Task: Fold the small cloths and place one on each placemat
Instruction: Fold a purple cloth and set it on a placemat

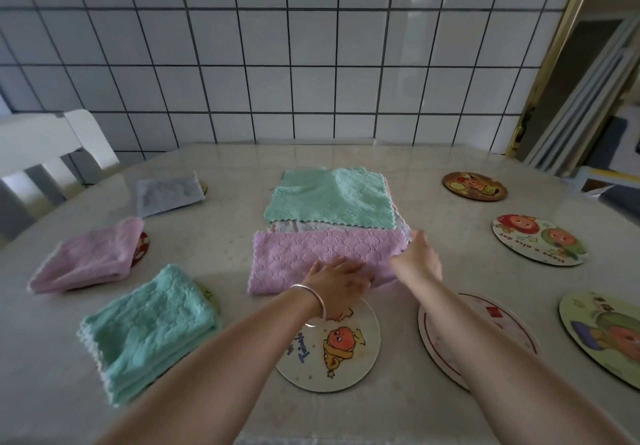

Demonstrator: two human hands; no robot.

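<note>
A pink cloth [311, 254], folded in half, lies in the middle of the table in front of a stack topped by a green cloth [332, 199]. My left hand [341, 280] rests flat on its near edge. My right hand [417, 257] pinches its right end. At the left, three folded cloths cover placemats: green [149, 330], pink [90, 257] and grey [166, 193]. Bare round placemats lie near me [346, 358], under my right arm [433, 334], and to the right [540, 238], [474, 185], [602, 334].
A white chair [45, 147] stands at the table's left far corner. A tiled wall [277, 64] runs behind the table. A gold-framed doorway with leaning boards [588, 98] is at the right.
</note>
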